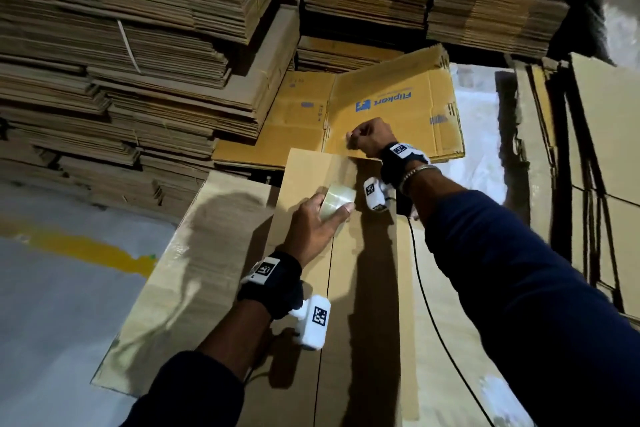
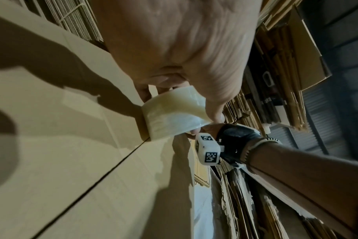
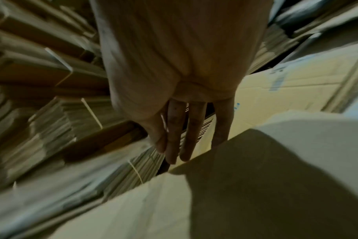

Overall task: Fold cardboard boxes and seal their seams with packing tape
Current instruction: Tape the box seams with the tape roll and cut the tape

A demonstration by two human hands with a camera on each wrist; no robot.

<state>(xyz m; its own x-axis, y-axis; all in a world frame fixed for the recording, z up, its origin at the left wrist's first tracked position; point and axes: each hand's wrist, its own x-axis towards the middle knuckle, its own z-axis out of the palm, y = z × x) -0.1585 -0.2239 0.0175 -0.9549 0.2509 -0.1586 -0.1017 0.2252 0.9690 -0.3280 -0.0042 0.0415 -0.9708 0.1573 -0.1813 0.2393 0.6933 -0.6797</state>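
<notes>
The folded cardboard box runs lengthwise away from the person, its centre seam pointing at the flattened Flipkart carton. The left hand grips a clear packing tape roll on the seam. The right hand, at the box's far edge, pinches the tape end.

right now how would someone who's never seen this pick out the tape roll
Start at the big folded cardboard box in front of the person, with a dark seam running down its top. Near the far end of that seam, the left hand holds the tape roll. It is the only clear, glossy ring among flat brown cardboard.
</notes>
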